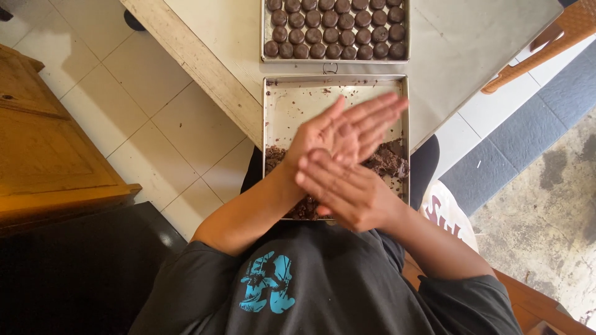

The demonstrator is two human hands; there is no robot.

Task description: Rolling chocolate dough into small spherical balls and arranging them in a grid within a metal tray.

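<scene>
My left hand (351,124) lies palm up with its fingers straight, over a shallow metal tray (276,102). My right hand (344,192) is laid flat across the heel of the left palm, fingers pointing left. Whatever is pressed between the palms is hidden. A crumbly dark brown chocolate mass (390,161) fills the near end of the tray under my hands, and crumbs dot its bare far end. Beyond it stands a second tray (262,37) with rows of dark round chocolate pieces (335,31).
Both trays rest on a pale table (211,43) whose edge runs diagonally at the left. A wooden cabinet (49,142) stands on the tiled floor to the left. An orange woven chair (559,34) is at the upper right.
</scene>
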